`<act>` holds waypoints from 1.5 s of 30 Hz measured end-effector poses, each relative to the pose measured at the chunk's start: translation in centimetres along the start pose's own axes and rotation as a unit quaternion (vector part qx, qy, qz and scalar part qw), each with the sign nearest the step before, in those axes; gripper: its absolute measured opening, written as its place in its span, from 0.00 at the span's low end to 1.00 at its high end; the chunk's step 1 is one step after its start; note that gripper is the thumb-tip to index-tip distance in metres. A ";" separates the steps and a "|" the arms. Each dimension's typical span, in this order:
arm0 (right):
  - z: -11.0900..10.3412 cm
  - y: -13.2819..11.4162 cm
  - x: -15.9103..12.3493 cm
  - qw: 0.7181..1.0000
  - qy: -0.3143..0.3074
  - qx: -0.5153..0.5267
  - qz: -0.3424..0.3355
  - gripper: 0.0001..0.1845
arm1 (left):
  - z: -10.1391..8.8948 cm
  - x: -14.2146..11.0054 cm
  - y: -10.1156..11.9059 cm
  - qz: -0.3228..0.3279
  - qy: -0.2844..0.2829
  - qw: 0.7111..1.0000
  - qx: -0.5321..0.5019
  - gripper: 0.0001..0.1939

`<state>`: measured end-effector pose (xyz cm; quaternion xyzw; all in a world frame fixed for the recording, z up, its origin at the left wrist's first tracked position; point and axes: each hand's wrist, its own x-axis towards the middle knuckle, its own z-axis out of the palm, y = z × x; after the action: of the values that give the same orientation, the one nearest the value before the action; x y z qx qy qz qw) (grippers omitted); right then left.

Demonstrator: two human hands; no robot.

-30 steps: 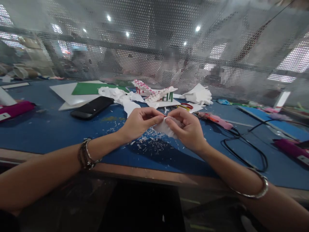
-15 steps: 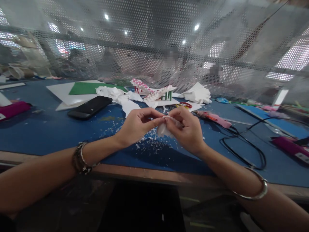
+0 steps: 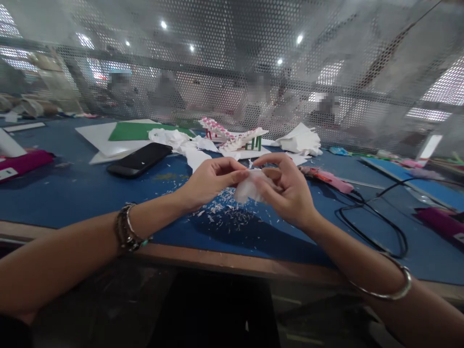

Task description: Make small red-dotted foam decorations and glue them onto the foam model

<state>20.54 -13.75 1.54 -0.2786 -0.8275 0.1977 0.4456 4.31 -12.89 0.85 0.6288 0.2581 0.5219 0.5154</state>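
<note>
I hold a soft white piece of thin paper or tissue (image 3: pixel 247 189) between my two hands, just above the blue tabletop (image 3: pixel 152 200). My left hand (image 3: pixel 206 183) is closed to a pinch, thumb and forefinger meeting at the piece's upper left edge. My right hand (image 3: pixel 290 191) grips its other side, the thumb laid across the front and the lower fingers curled behind, while the forefinger arches loosely above; the thumb and the piece are blurred. Beneath them, small white shreds (image 3: pixel 221 212) lie scattered on the blue.

Beyond my left hand rests a black smartphone (image 3: pixel 140 159), near crumpled white paper (image 3: pixel 166 139), with a green sheet (image 3: pixel 130 132) lying over white sheets (image 3: pixel 90 134) behind it. Straight ahead stands a small curved white model (image 3: pixel 230 137) with pink dots and red and green legs. To its right is a bunch of white paper (image 3: pixel 299 140). Near my right hand lies a pink corded tool (image 3: pixel 333 182), its black cable (image 3: pixel 348 220) looped beside my forearm. A perforated screen (image 3: pixel 217 58) rises behind the table.
</note>
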 end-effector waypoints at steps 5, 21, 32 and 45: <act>-0.8 0.0 0.2 0.979 -0.056 -0.165 -0.107 0.06 | 0.0 0.0 0.3 -0.031 -0.021 0.999 0.013 0.05; -1.0 0.4 0.4 0.974 -0.053 -0.213 -0.054 0.05 | -0.4 0.3 0.5 -0.035 -0.030 0.990 0.134 0.04; -1.2 0.2 0.7 0.969 -0.049 -0.225 -0.083 0.06 | -0.4 0.3 0.3 -0.043 -0.039 0.991 0.118 0.02; -0.6 0.8 0.5 0.968 -0.018 -0.236 -0.084 0.07 | -0.1 -0.3 -0.1 0.042 -0.028 0.978 0.203 0.07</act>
<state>21.08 -12.77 1.68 -0.3020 -0.8790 -0.0360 0.3673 4.12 -13.03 0.66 0.7450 0.3176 0.4622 0.3612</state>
